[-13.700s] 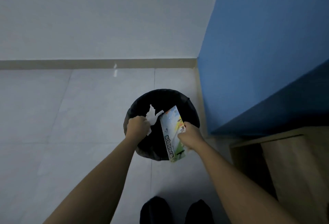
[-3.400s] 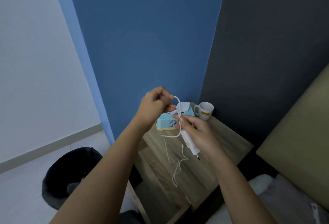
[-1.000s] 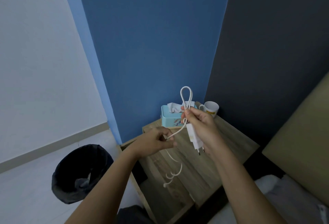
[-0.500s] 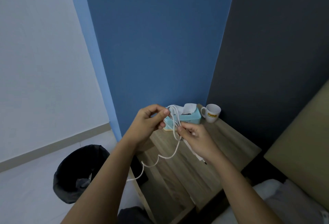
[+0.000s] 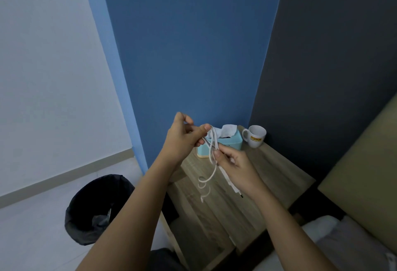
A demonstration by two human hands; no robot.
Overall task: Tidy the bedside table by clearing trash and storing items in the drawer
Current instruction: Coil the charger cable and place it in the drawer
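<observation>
A white charger cable [image 5: 211,164] hangs in loops between my two hands above the wooden bedside table [image 5: 268,184]. My left hand [image 5: 182,139] pinches the top of the loops. My right hand [image 5: 234,167] grips the cable lower down together with the white charger plug [image 5: 231,183], whose prongs point down. The cable's loose end curls just above the tabletop. A light blue tissue box [image 5: 232,141] and a white mug [image 5: 255,135] stand at the table's back.
A black-lined trash bin [image 5: 94,208] stands on the floor left of the table. A blue wall and a dark wall meet behind the table. A bed with a tan headboard [image 5: 365,174] lies to the right.
My left hand has brought more cable up into the loops. The hanging tail is shorter and now dangles over the table instead of trailing off its left edge.
</observation>
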